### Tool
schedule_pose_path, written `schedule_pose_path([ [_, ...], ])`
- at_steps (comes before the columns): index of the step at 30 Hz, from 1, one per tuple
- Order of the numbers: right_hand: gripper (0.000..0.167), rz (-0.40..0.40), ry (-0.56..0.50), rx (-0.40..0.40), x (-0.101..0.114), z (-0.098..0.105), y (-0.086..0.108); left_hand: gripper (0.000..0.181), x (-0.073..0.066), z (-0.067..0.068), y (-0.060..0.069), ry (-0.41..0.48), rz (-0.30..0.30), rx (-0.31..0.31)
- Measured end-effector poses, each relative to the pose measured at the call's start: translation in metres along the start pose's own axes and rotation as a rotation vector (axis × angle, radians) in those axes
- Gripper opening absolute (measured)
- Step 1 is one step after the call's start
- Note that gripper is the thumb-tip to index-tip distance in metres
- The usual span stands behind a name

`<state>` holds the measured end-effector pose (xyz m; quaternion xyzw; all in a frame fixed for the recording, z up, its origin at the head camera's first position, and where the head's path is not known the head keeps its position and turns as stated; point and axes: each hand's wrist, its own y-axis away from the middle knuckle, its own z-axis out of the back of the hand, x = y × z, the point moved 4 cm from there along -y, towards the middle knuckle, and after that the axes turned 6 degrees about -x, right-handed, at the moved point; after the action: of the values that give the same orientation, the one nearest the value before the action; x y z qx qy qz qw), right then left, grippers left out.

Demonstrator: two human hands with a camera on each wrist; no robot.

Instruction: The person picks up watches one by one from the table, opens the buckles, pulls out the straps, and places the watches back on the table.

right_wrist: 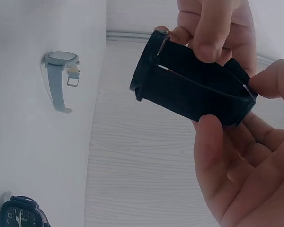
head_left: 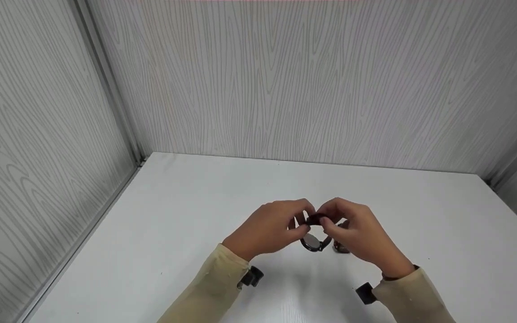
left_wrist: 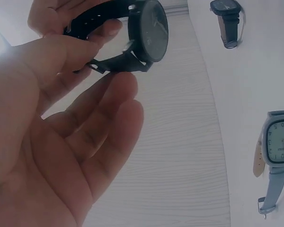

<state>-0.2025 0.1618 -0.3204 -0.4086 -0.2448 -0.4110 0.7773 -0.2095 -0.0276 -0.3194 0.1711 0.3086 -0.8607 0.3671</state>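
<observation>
A black wristwatch hangs between my hands above the table, its strap bent round into a loop. My left hand pinches one part of the strap between thumb and fingers. Close by, my right hand pinches the strap too, its fingertips almost meeting the left ones. The dial faces away from the hands in the left wrist view. Fingers partly cover where the strap ends meet, so I cannot tell whether they are fastened.
A dark watch lies on the white table, partly behind my right hand. A pale blue watch also rests on the table, seen in both wrist views. Wood-patterned panels enclose the back and sides.
</observation>
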Motion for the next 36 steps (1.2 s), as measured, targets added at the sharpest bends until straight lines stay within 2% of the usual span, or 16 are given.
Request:
schedule_pose_path([
  [4, 0.010, 0.012, 0.018, -0.002, 0.0005, 0.0010, -0.0009, 0.018, 0.0002, 0.0002, -0.0006, 0.000, 0.014, -0.019],
  [13, 0.012, 0.048, 0.024, 0.049, 0.0032, -0.0016, -0.0019, 0.018, 0.0020, -0.0026, -0.0006, 0.042, 0.076, 0.017],
  [21, 0.013, 0.050, 0.024, 0.064, 0.0011, -0.0031, -0.0013, 0.023, 0.0001, 0.0004, -0.0003, 0.039, 0.046, -0.031],
  [29, 0.015, 0.035, 0.037, 0.056, 0.0005, -0.0025, -0.0017, 0.017, 0.0011, -0.0001, -0.0019, 0.061, 0.051, -0.053],
  [36, 0.017, 0.030, 0.062, 0.040, -0.0001, -0.0011, -0.0015, 0.017, 0.0017, -0.0009, -0.0025, 0.059, 0.063, -0.048],
])
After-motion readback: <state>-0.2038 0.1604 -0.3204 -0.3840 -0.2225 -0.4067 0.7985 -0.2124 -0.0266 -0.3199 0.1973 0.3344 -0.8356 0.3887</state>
